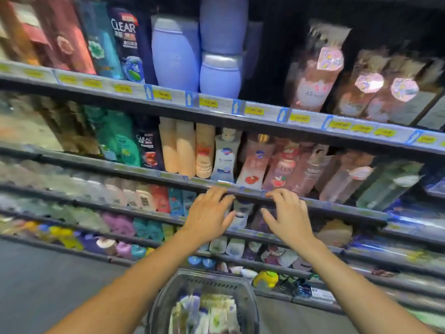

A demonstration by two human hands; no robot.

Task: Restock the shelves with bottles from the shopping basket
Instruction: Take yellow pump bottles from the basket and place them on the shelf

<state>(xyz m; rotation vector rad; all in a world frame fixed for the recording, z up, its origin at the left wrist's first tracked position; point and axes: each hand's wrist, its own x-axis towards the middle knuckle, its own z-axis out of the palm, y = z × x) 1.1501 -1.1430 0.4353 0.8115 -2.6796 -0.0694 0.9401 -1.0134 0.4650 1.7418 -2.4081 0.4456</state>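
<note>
- While my left hand (pixel 209 213) and right hand (pixel 286 213) hold nothing, I judge it best to reach down to the basket (pixel 212 276) at 6 o'clock and grip one of the bottles (pixel 207 312) round its middle.
- Both hands are spread, fingertips at the shelf edge (pixel 248 196) at 12 o'clock; whether they touch it, I cannot tell.
- All the bottles lie in the basket.

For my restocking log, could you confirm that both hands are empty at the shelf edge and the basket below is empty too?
Not quite: the head view shows the basket holds bottles. The left hand and right hand are indeed empty at the shelf edge.
</note>
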